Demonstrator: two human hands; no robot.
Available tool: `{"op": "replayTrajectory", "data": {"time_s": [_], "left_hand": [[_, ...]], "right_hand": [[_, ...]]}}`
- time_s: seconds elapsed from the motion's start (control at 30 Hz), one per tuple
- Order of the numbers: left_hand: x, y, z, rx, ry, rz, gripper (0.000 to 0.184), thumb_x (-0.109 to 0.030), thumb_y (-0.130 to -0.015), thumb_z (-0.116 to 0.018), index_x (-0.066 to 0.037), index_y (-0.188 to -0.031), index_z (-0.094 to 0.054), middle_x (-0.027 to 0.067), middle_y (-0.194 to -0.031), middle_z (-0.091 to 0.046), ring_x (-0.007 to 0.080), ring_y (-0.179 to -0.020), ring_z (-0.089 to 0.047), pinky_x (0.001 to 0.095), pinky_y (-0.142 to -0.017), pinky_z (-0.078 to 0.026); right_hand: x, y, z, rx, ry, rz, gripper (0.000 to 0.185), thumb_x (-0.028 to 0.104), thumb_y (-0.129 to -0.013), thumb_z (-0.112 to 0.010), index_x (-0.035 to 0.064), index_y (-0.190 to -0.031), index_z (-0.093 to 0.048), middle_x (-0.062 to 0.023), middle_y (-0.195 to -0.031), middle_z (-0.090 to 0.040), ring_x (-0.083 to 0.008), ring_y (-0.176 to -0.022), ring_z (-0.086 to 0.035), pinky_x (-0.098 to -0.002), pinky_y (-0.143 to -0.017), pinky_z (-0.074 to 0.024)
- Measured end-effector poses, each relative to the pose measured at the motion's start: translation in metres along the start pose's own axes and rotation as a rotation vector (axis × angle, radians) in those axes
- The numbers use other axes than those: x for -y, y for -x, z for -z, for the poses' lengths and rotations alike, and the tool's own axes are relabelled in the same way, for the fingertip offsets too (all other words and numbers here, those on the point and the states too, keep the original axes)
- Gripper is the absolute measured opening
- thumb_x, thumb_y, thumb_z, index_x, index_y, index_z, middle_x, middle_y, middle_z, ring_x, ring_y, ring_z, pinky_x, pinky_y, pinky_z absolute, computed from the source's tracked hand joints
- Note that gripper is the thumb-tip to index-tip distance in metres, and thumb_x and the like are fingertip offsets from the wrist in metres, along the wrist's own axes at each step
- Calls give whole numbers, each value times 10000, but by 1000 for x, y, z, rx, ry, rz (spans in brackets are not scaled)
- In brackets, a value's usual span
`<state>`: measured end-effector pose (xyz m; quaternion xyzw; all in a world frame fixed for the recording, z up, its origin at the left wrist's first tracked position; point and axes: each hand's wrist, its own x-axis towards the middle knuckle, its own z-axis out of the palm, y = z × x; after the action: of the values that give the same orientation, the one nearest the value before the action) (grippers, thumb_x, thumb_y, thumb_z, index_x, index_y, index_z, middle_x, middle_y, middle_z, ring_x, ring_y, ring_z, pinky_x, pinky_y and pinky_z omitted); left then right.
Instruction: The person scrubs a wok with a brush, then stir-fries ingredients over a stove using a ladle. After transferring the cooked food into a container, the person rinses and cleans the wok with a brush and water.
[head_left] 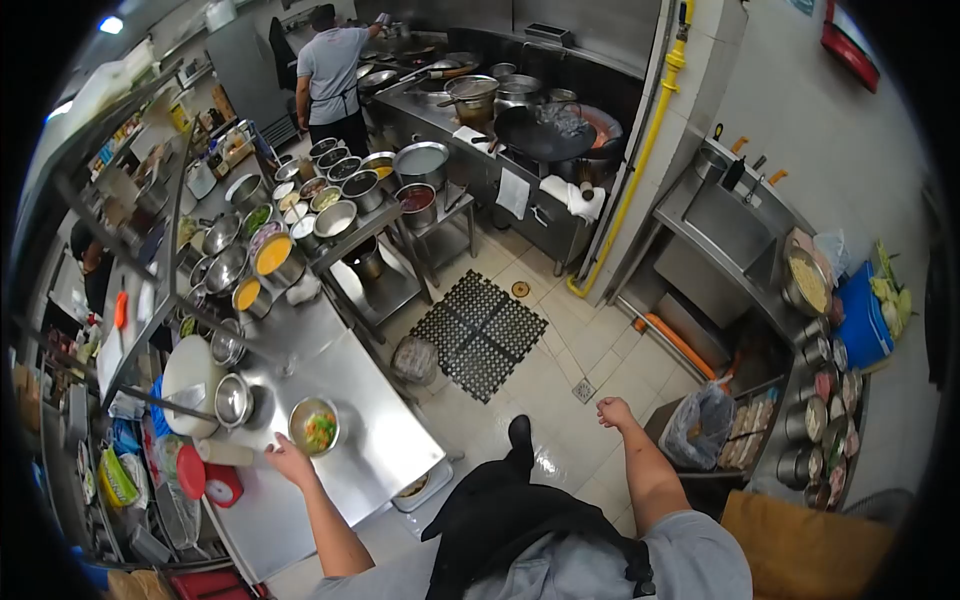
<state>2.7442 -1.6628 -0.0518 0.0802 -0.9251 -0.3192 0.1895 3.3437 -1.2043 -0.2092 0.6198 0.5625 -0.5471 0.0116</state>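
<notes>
Over the steel table, my left hand [290, 462] is beside a metal bowl [332, 447] of chopped orange and green vegetables [319, 431]. Its fingers look partly stretched out near the bowl's lower left rim; whether they touch it I cannot tell. Another metal bowl [233, 398], which looks perforated, sits just beyond. A pale cylindrical container [226, 453] and a red kitchen scale [223, 484] are to the left of that hand. My right hand [614, 413] hangs over the floor with curled fingers and no visible object in it.
Pots and bowls of sauces [272, 255] crowd the table's far end. A black mat [478, 335] lies on the tiled floor. Another person [335, 75] stands at the stoves. On my right are a sink [730, 220], a lined bin [695, 430] and several metal containers [805, 420].
</notes>
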Motion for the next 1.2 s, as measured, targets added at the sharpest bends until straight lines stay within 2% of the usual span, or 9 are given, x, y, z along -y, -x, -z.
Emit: {"op": "replayTrajectory", "data": {"time_s": [0.37, 0.53, 0.6, 0.73, 0.77, 0.87, 0.9, 0.93, 1.2], "left_hand": [[-372, 133, -128, 525, 646, -465, 178, -193, -958, -619, -20, -973, -660, 83, -785, -656, 136, -688, -602, 292, -647, -489], [-450, 202, -230, 1227, 588, -436, 232, -231, -967, -624, -9, -1014, -675, 51, -698, -646, 104, -644, -598, 280, -608, -485], [-492, 216, -269, 1397, 572, -386, 308, -292, -984, -614, 8, -1032, -666, 47, -709, -648, 97, -649, -600, 282, -603, -483], [-612, 218, -351, 1412, 590, -524, 299, -282, -995, -597, 3, -1066, -655, 50, -744, -649, 106, -664, -604, 288, -631, -491], [-646, 214, -368, 1354, 567, -563, 305, -291, -994, -599, 0, -1068, -653, 40, -736, -640, 102, -657, -590, 292, -630, -490], [-723, 208, -460, 1097, 558, -649, 349, -306, -1006, -581, 35, -1064, -628, 24, -767, -629, 93, -629, -578, 257, -579, -480], [-754, 208, -482, 1163, 604, -495, 372, -320, -1001, -583, 31, -1119, -618, 51, -847, -644, 102, -674, -594, 265, -581, -495], [-773, 207, -517, 1258, 601, -386, 433, -362, -994, -584, 33, -1171, -599, 78, -920, -645, 119, -739, -608, 283, -601, -524], [-872, 234, -642, 1702, 402, 282, 159, 0, -851, -525, 98, -904, -638, 181, -826, -661, 276, -705, -659, 378, -607, -564]], "right_hand": [[-38, -113, 61, 337, 212, -309, 299, 305, -970, -560, 11, -1013, -593, -143, -829, -651, -268, -580, -642, -426, -516, -548], [2, -130, 96, 556, -17, 396, 254, 256, -976, -544, 36, -1101, -567, -115, -834, -624, -242, -562, -619, -405, -512, -532], [36, -205, 80, 341, 106, -647, 266, 262, -968, -562, 30, -1099, -580, -121, -837, -646, -239, -580, -637, -397, -510, -533], [87, -337, 83, 213, 112, -377, 281, 258, -958, -570, 6, -970, -693, -200, -804, -692, -241, -521, -625, -419, -505, -542], [118, -362, 95, 404, 627, 76, 313, 269, -954, -578, -14, -874, -686, -181, -724, -674, -248, -535, -650, -408, -477, -533], [195, -430, 89, 382, 227, -120, 269, 254, -903, -619, -10, -922, -664, -138, -783, -699, -259, -560, -662, -398, -481, -525], [201, -460, 86, 405, 571, 291, 222, 222, -905, -595, 16, -938, -672, -123, -786, -689, -221, -593, -663, -374, -484, -525], [283, -429, 103, 336, 178, -95, 194, 207, -908, -577, 58, -959, -689, -88, -806, -693, -177, -638, -659, -335, -499, -521], [369, -440, 131, 227, -40, -29, 256, 279, -943, -582, 70, -1027, -704, -49, -795, -682, -133, -622, -625, -296, -523, -525]]}}
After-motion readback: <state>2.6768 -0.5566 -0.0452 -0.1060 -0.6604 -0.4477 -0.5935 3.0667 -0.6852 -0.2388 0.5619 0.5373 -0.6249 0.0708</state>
